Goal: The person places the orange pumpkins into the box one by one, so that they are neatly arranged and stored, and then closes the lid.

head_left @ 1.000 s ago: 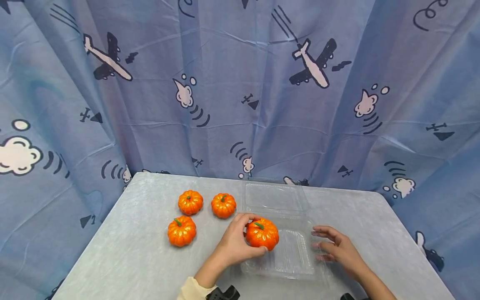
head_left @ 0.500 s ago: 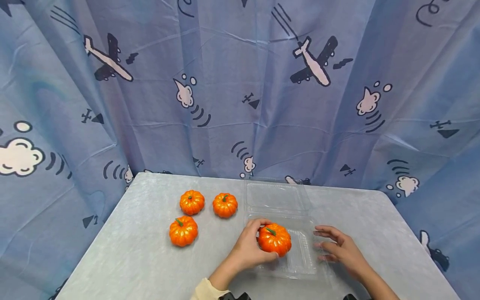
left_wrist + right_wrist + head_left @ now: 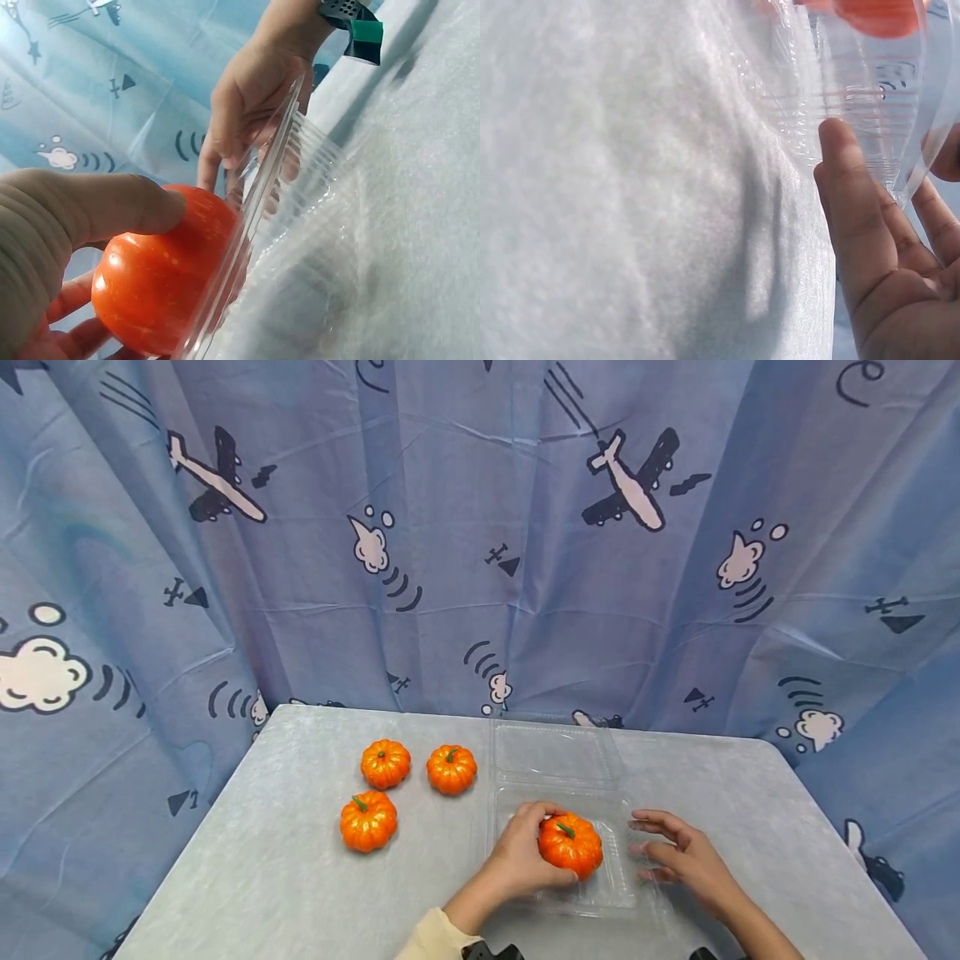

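My left hand [image 3: 522, 856] grips a small orange pumpkin [image 3: 573, 850] with a green stem, thumb on the near side and fingers round the far side. The pumpkin is over the base of a clear plastic clamshell box [image 3: 618, 893]; in the left wrist view the lower part of the pumpkin [image 3: 161, 277] shows at the box's rim [image 3: 259, 187]. My right hand [image 3: 686, 860] is at the box's right side. In the right wrist view its loosely bent fingers [image 3: 851, 202] lie right at the clear wall [image 3: 855, 112].
Several more things stand on the pale table [image 3: 247, 877]: one pumpkin [image 3: 386, 764] at the back left, another pumpkin [image 3: 452, 769] beside it, and a third pumpkin [image 3: 368, 821] nearer. The box's open lid [image 3: 551, 753] lies behind its base. A blue patterned curtain [image 3: 450, 527] hangs behind the table.
My left hand has carried the pumpkin rightward and slightly nearer, from the box's left side to over the middle of its base. The right hand has stayed at the box's right side.
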Tool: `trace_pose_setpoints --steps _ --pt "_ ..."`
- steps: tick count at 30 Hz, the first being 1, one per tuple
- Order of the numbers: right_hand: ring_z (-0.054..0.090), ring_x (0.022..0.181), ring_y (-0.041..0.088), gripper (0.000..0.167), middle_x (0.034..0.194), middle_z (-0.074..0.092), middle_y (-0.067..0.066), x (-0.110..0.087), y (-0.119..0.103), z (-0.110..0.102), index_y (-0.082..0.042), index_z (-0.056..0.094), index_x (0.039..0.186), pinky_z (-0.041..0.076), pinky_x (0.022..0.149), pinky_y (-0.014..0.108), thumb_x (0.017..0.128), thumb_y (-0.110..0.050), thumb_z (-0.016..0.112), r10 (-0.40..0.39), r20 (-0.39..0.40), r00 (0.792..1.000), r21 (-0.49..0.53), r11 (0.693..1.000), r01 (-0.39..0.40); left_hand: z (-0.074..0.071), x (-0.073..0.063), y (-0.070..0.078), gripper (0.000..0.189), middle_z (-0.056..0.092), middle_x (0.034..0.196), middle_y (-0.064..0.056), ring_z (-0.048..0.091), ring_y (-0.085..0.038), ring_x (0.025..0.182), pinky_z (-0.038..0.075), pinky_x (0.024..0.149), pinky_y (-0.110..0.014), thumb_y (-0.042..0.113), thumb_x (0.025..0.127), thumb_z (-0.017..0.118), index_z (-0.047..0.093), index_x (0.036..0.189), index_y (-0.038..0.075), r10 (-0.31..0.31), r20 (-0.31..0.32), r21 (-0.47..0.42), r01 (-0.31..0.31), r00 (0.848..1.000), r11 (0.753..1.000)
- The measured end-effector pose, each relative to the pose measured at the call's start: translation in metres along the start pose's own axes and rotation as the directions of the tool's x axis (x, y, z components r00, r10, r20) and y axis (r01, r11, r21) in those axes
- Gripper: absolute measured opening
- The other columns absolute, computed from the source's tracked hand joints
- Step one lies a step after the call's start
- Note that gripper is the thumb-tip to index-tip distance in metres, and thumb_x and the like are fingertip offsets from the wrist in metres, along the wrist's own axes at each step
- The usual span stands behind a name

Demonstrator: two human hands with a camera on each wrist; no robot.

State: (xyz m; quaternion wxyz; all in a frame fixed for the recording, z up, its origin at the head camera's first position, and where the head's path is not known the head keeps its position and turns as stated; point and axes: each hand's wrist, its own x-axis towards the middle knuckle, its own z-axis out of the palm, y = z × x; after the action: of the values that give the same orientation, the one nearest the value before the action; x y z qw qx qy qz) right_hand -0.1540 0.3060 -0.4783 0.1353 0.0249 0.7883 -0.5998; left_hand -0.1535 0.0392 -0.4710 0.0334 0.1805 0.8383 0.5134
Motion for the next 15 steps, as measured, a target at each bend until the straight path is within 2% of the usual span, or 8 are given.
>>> trace_pose_setpoints --steps 7,15 --pt "0.066 0.1 0.016 0.052 0.138 0.048 0.024 0.001 0.0 0.0 0.001 0.039 0.141 0.059 0.076 0.041 0.094 -0.013 0.058 -0.011 0.008 1.0 0.004 1.0 0.011 0.013 0.007 0.004 0.066 0.055 0.111 0.002 0.054 -0.01 0.101 0.047 0.089 -0.023 0.014 0.056 0.088 0.058 0.114 0.017 0.011 0.04 0.024 -0.012 0.999 1.0" --pt "0.066 0.097 0.013 0.052 0.139 0.047 0.026 0.002 0.001 0.001 0.001 0.039 0.141 0.059 0.076 0.04 0.094 -0.013 0.058 0.003 0.009 1.0 0.005 1.0 -0.003 0.028 0.009 0.007 0.067 0.054 0.111 0.007 0.052 -0.004 0.1 0.045 0.088 -0.02 0.012 0.055 0.089 0.058 0.113 0.02 -0.031 0.094 0.021 0.029 0.995 0.999"
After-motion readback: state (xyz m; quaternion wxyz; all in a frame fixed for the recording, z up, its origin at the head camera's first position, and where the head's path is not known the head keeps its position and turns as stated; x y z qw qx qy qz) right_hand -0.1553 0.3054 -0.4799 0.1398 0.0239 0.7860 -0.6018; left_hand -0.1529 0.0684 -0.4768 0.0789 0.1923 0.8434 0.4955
